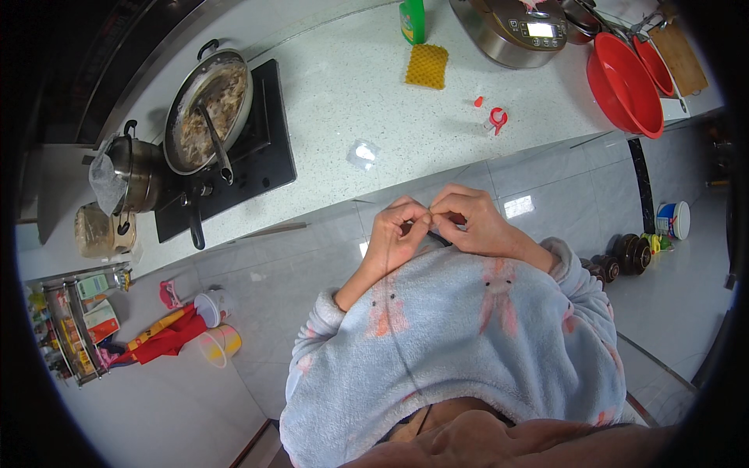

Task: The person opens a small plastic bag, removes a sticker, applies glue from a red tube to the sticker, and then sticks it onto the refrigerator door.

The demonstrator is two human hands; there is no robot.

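My left hand [401, 229] and my right hand [468, 217] meet at the fingertips in front of my chest, off the counter's front edge. Thumbs and index fingers are pinched together. Whatever lies between them is too small to make out. Beyond them on the speckled counter [327, 117] lies a small clear plastic piece [364, 154]. Farther right are a red ring-shaped plastic piece [498, 119] and a small red piece [478, 102]. A yellow sponge [426, 66] lies near a green bottle [412, 22].
At left, a pan of food [212, 117] with a ladle [215, 143] stands on the black cooktop [272, 134], beside a steel pot [143, 175]. A rice cooker [515, 35] and red basin [625, 85] are at right. Buckets [221, 345] stand on the floor.
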